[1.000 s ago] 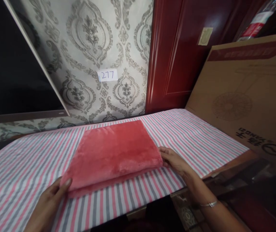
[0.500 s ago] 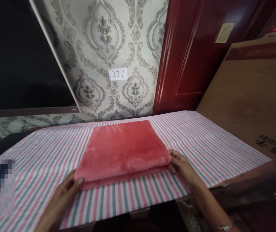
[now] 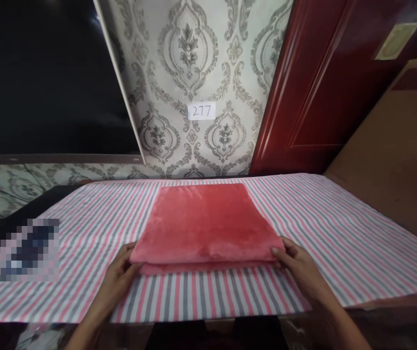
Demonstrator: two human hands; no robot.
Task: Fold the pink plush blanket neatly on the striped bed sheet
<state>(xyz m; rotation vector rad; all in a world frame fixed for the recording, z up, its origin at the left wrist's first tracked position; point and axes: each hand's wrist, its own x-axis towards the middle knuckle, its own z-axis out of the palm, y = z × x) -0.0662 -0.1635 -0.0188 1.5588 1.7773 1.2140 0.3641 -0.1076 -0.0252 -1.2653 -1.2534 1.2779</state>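
Observation:
A folded red plush towel [image 3: 204, 223] lies flat on a table covered with a pink, grey and white striped cloth [image 3: 339, 243]. My left hand [image 3: 118, 274] pinches the towel's near left corner, thumb on top. At the near right corner my right hand [image 3: 299, 270] grips the folded layers the same way. Both hands rest low on the cloth at the towel's front edge.
A patterned wall with a paper label reading 277 [image 3: 201, 111] stands behind the table. A dark screen [image 3: 40, 78] hangs at the left, a red door [image 3: 325, 82] at the right, and a brown cardboard box [image 3: 401, 155] leans at the table's right end.
The view has swung right to left, so the towel now sits centred and square. Both hands stay on the same two front corners.

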